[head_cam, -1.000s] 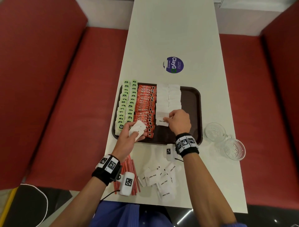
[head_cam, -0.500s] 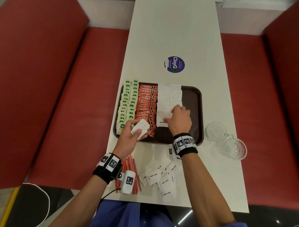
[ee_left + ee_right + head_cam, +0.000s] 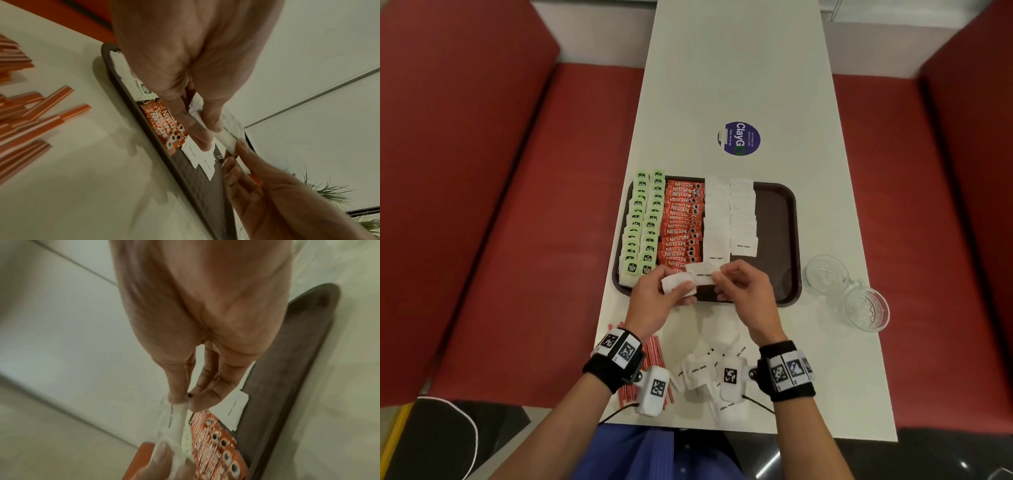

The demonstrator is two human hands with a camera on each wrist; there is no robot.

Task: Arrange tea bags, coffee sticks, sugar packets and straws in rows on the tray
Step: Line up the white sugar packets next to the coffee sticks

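A dark brown tray [image 3: 779, 219] on the white table holds two rows of green tea bags [image 3: 642, 226], a row of red coffee sticks [image 3: 681, 226] and two rows of white sugar packets [image 3: 731, 216]. Over the tray's near edge my left hand [image 3: 659, 301] grips a small stack of sugar packets [image 3: 676, 284]. My right hand [image 3: 743, 289] pinches the end of one packet [image 3: 702, 275] from that stack, also seen in the left wrist view as a packet [image 3: 226, 138] and in the right wrist view as a packet [image 3: 174, 420]. Red straws [image 3: 657, 359] lie under my left wrist.
Loose sugar packets [image 3: 702, 371] lie on the table between my wrists. Two clear glass cups [image 3: 846, 291] stand right of the tray. A round purple sticker [image 3: 739, 138] sits beyond the tray. Red bench seats flank the table.
My right hand left the packet rows on the tray and came back toward me to the left hand's stack, where it now pinches one packet. The left hand barely shifted.
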